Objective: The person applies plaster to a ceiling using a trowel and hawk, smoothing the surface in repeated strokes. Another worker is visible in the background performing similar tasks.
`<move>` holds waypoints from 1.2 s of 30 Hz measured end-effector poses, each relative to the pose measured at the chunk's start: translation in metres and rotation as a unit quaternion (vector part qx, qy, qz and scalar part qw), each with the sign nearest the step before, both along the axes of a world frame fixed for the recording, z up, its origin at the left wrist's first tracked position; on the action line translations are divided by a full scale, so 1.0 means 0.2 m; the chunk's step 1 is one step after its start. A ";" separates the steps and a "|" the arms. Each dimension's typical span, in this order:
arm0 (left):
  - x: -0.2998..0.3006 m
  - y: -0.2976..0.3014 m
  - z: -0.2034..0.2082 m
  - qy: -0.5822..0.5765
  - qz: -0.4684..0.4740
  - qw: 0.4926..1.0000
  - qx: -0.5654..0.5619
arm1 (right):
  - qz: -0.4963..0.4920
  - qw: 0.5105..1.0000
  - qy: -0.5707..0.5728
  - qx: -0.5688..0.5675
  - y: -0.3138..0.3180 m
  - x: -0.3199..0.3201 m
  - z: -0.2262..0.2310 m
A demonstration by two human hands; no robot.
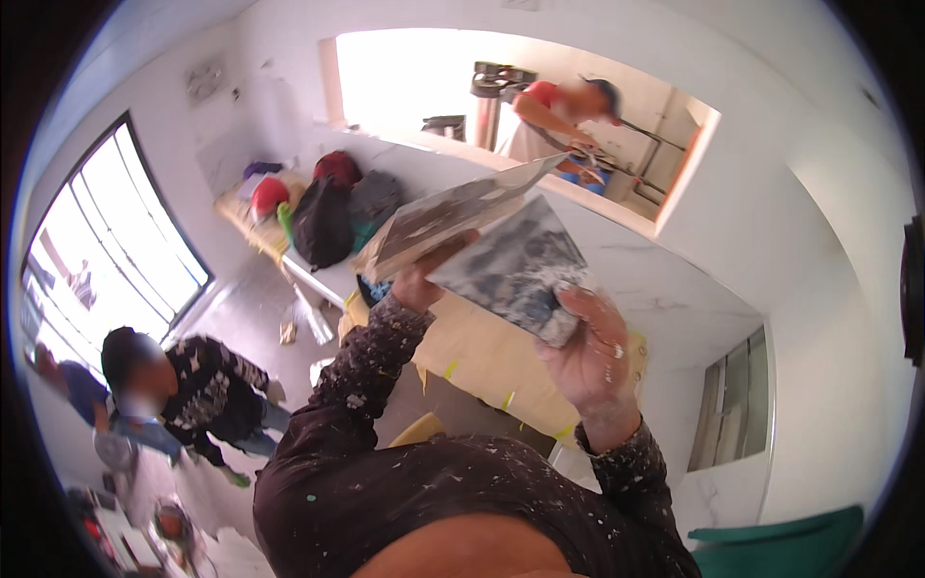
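My left hand (417,279) is raised and grips the lower edge of a flat plaster board (453,214), smeared grey and tilted up toward the wall opening. My right hand (590,349), caked in white plaster, holds a wide trowel blade (511,265) by its handle, the blade coated in grey-white plaster and lying just under the board. Both dark sleeves are speckled with white. The two tools touch or nearly touch at their inner edges.
A white wall with a wide opening (501,87) is ahead; a person in red works behind it. Bags (323,217) lie on a covered counter at left. Another person (183,395) crouches at lower left near a large window (116,241).
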State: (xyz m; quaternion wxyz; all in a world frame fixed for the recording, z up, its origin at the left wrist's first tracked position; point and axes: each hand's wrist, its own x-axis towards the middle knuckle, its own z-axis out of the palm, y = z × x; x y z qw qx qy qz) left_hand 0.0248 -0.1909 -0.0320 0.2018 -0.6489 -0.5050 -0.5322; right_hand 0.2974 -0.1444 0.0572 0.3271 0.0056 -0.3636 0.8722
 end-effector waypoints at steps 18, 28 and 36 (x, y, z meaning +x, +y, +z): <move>0.24 0.11 0.41 0.123 -0.266 0.956 -0.035 | -0.293 0.932 0.113 0.182 -0.11 0.61 0.16; 0.30 0.31 0.17 -0.082 -0.311 0.925 -0.203 | -0.826 0.466 0.074 0.307 0.02 1.43 0.63; 0.35 0.39 0.22 -0.082 -0.381 0.897 -0.206 | -0.848 0.342 0.049 0.401 -0.18 1.71 1.08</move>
